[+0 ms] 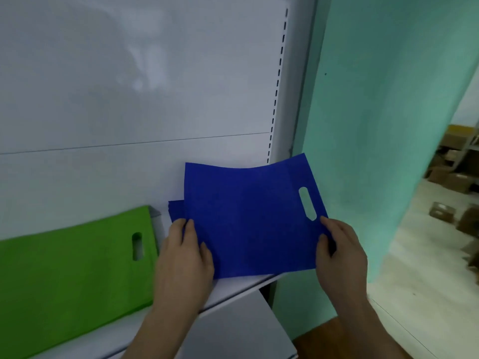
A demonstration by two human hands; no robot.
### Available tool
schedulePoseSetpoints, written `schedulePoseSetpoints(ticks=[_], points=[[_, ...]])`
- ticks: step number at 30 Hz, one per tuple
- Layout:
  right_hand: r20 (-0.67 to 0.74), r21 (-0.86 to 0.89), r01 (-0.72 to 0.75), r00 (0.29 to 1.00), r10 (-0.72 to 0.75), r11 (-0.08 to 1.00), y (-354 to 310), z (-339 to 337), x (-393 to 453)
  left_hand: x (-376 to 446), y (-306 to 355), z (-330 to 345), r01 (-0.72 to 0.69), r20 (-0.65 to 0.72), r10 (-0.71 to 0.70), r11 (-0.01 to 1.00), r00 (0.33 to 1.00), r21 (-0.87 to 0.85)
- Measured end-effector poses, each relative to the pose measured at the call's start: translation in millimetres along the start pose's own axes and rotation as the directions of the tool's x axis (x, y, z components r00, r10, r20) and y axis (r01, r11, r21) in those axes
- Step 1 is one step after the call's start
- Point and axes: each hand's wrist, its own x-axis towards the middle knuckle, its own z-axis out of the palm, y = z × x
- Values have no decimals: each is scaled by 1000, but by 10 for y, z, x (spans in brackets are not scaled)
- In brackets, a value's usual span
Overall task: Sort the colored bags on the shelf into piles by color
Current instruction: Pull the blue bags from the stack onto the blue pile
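Note:
A blue bag point(248, 216) with a cut-out handle slot is held just above the right end of the white shelf point(241, 283). My left hand point(184, 257) grips its left edge and my right hand point(339, 250) pinches its right edge below the slot. A corner of another blue bag point(176, 209) shows beneath it on the left. A pile of green bags point(72, 275) lies flat on the shelf's left part, its handle slot toward the right.
The shelf's white back panel point(129, 99) rises behind, with a slotted upright point(277, 86) at its right. A teal wall point(388, 125) stands to the right. Cardboard boxes point(451, 177) lie on the floor at far right. A lower shelf point(233, 332) juts out below.

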Motion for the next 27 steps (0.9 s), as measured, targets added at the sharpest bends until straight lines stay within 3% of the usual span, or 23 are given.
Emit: schedulePoseSetpoints(ticks=[5, 10, 17, 27], points=[[174, 39, 127, 976, -132, 991, 281, 314, 474, 48, 88, 183, 91, -26, -87, 957, 996, 275], [356, 2, 173, 920, -162, 985, 487, 506, 732, -19, 195, 318, 218, -32, -228, 871, 973, 441], [459, 11, 141, 879, -130, 990, 609, 561, 859, -60, 306, 439, 290, -50, -308, 814, 950, 503], [402, -12, 198, 899, -176, 980, 632, 635, 901, -37, 264, 482, 359, -89, -358, 823, 930, 441]])
